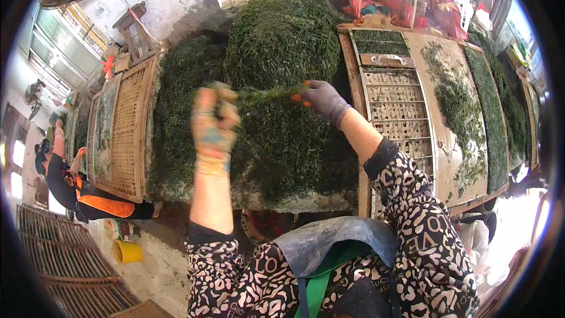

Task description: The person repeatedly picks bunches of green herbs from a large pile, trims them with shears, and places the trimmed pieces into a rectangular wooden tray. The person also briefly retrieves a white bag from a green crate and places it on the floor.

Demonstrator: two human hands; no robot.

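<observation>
Overhead, every place below is told from the big heaped mound of dark green stringy seaweed [276, 82].

Mound: it fills the middle of the view, piled high on a pale slab whose front edge shows just below it.

Strand: a thin bunch of the same green seaweed [265, 93] is stretched level between the two hands, in front of the mound's middle.

Left hand: the left hand [213, 123], in a worn patterned work glove, is raised before the mound's left half, blurred; its fingers are closed on the left end of the strand.

Right hand: the right hand [325, 100], in a grey glove with orange fingertips, is before the mound's right half, pinched shut on the strand's right end.

Sleeves: black and white patterned sleeves come up from below the mound, with a grey and green apron [329, 247] between them.

Woven frame: a flat woven bamboo drying frame [126, 135] leans just left of the mound.

Slatted tray: a long metal-edged tray of small square cells [397, 118] lies just right of the mound, its far end dark with seaweed.

Board: a wooden board strewn with thin green seaweed [453, 106] lies right of that tray, farther from the mound.

Other person: a person in black and orange [76, 191] bends well to the mound's lower left.

Bucket: a small yellow bucket [128, 252] stands on the ground below and left of the mound.
</observation>
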